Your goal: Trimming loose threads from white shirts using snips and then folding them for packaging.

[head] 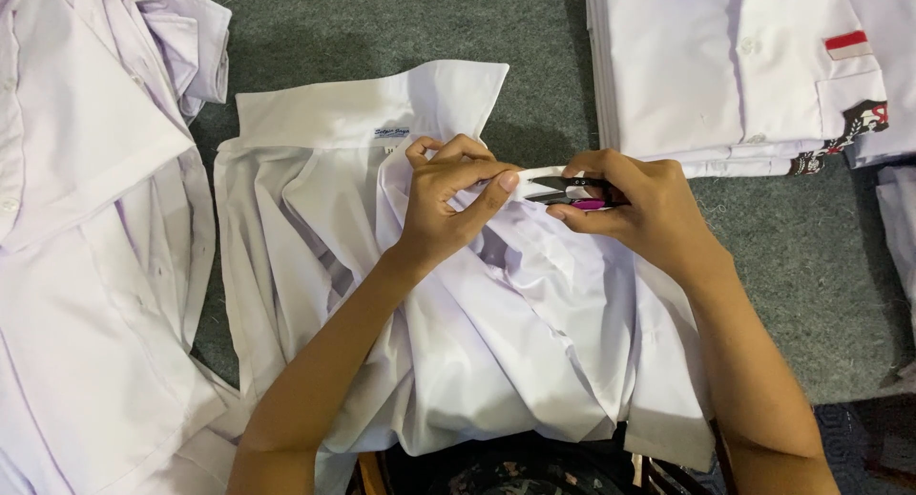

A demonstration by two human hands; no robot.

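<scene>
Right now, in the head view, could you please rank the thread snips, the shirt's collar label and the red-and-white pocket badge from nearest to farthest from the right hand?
1. Thread snips: in the right hand itself.
2. Collar label: to the left, beyond the left hand.
3. Red-and-white pocket badge: upper right, on the folded shirt stack.

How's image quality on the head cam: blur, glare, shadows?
Head view: sharp overall, no motion blur on left hand or right hand; thread snips crisp; white shirt bright but folds still readable; soft shadows under forearms; bottom edge dark; folded shirt stack slightly washed.
</scene>
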